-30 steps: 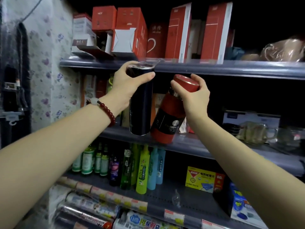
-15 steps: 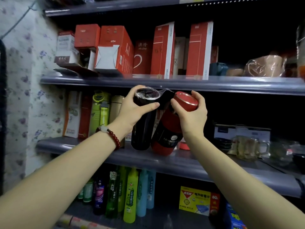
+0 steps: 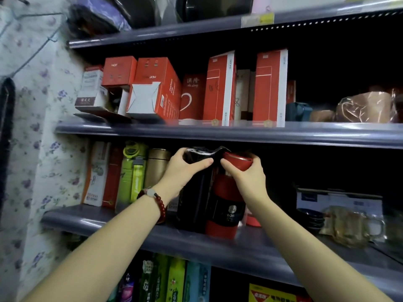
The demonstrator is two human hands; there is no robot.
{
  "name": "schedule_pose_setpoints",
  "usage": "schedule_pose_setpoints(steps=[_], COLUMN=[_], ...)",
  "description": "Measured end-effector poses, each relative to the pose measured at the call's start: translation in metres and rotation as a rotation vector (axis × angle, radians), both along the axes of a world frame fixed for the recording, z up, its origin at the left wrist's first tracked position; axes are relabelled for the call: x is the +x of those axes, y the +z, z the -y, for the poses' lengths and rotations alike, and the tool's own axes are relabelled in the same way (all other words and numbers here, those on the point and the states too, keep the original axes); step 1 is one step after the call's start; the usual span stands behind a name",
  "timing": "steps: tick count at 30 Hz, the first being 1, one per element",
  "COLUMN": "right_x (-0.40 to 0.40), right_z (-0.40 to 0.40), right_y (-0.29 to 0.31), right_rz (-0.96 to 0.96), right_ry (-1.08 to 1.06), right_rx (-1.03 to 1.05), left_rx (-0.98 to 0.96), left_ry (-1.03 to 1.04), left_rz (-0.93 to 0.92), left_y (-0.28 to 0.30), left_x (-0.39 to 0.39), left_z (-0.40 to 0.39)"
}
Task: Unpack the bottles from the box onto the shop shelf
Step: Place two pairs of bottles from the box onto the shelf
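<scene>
Nearest to us, our two forearms reach up and in toward the middle shelf [image 3: 130, 223], a red bead bracelet [image 3: 158, 200] on the left wrist. Our left hand [image 3: 183, 171] is curled round the top of the black bottle [image 3: 194, 201], thumb across the front and fingers over the far side of its cap. Our right hand [image 3: 246, 177] wraps the red lid of the red bottle [image 3: 224, 214] in the same way. Both bottles stand side by side, touching or nearly so, with their bases at or just on the shelf near its front lip; the red one looks slightly tilted, and we cannot tell whether either base is fully seated.

We judge these to be rigid insulated flasks: stiff, fairly light if empty, with smooth walls that could slip. The black one appears to wear a thin clear wrap that bunches at the top, which would make it more slippery. Holding by the cap works for steering, but we would rather take the body just below the lid, in case a lid turns loose.

Just behind to the left stand a gold flask [image 3: 158, 166] and a green bottle [image 3: 133, 171]; a wrapped glass mug [image 3: 349, 225] sits to the right. Above, red cartons [image 3: 220, 88] line the next shelf.
</scene>
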State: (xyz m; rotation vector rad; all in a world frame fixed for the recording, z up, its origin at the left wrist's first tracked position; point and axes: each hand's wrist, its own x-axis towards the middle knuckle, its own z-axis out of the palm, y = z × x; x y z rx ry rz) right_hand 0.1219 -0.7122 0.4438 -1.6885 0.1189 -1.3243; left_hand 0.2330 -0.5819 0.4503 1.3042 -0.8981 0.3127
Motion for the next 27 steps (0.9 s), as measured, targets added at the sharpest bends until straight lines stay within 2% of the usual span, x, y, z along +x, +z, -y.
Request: schedule_pose_setpoints(steps=[6, 10, 16, 23, 27], right_x=[0.024, 0.025, 0.024, 0.019, 0.018], right_z=[0.008, 0.011, 0.008, 0.001, -0.004], right_y=[-0.026, -0.051, -0.066, -0.072, -0.077], right_rz=[-0.094, -0.127, -0.171, -0.197, -0.212], right_ry=[0.06, 0.083, 0.065, 0.033, 0.004], right_rx=[-0.114, -0.087, -0.051, -0.022, -0.044], left_rx=[0.127, 0.27, 0.313, 0.369, 0.489], left_ry=[-0.114, -0.122, -0.176, -0.16, -0.121], left_rz=[-0.041, -0.072, -0.241, -0.222, -0.147], left_y=[-0.019, -0.045, -0.062, -0.07, -0.078], left_x=[0.013, 0.03, 0.039, 0.037, 0.029], left_z=[-0.002, -0.004, -0.006, -0.007, -0.015])
